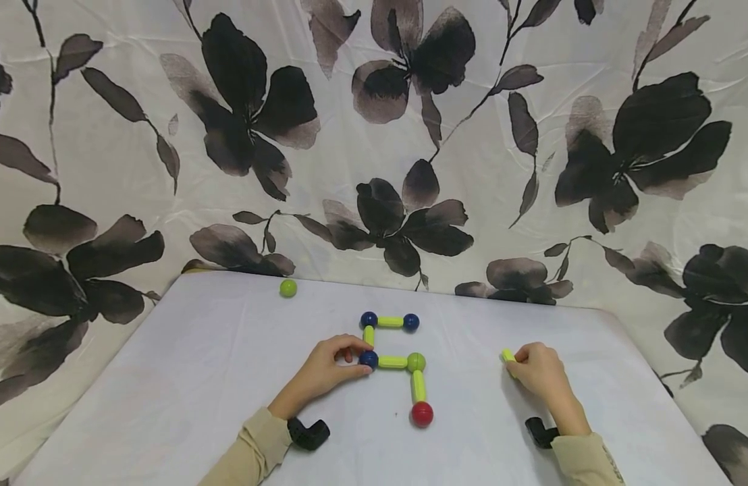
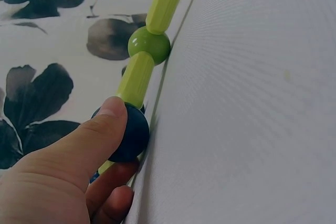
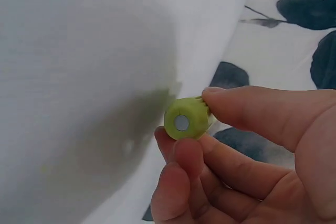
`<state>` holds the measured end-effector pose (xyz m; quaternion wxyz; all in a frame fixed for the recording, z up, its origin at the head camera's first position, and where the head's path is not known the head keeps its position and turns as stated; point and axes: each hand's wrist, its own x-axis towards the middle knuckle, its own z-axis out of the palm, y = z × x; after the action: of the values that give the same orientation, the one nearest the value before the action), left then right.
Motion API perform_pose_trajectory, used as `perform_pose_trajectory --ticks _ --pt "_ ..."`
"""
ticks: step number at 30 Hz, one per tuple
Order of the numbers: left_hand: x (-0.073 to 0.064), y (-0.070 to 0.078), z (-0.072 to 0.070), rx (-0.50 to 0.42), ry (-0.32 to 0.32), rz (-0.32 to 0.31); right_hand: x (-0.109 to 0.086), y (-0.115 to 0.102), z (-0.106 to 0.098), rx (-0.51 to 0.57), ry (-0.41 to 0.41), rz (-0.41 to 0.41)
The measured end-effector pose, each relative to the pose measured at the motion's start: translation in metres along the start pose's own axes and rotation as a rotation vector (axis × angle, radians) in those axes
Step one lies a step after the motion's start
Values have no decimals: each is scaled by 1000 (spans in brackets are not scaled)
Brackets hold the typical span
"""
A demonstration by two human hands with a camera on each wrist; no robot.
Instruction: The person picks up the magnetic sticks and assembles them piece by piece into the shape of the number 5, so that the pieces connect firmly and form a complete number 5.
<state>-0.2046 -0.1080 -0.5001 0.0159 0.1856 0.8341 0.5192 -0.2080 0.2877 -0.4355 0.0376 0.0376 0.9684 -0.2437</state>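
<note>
On the white table lies a zigzag of magnetic rods and balls. Its left corner is a blue ball (image 1: 368,360), which my left hand (image 1: 325,368) pinches between thumb and fingers. From there one yellow-green rod (image 1: 392,363) runs right to a green ball (image 1: 416,362), and another rod (image 1: 418,387) leads down to a red ball (image 1: 422,414). Behind, short rods join two more blue balls (image 1: 411,322). Off to the right, my right hand (image 1: 541,374) holds a loose yellow-green magnetic rod (image 3: 188,119) by thumb and fingers; its round metal end shows in the right wrist view.
A single green ball (image 1: 288,288) sits near the table's back edge, left of the structure. Behind the table (image 1: 198,378) hangs a white cloth (image 1: 325,148) with dark flowers. A black curved device (image 1: 309,434) is at each wrist.
</note>
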Motion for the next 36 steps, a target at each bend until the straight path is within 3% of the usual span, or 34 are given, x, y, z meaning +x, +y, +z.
perform_pose_trajectory --ticks 5,13,24,30,36 --pt "-2 0 0 5 -4 13 -5 -12 -6 -8 25 -62" --pt "-7 0 1 14 6 31 -17 -49 -18 -37 39 -134" --pt "-19 7 9 7 19 4 -38 -88 -16 76 129 -503" --pt "-20 7 9 16 25 3 -48 -106 -2 151 162 -709" --pt "-18 6 8 24 24 3 -59 -122 18 156 135 -874"
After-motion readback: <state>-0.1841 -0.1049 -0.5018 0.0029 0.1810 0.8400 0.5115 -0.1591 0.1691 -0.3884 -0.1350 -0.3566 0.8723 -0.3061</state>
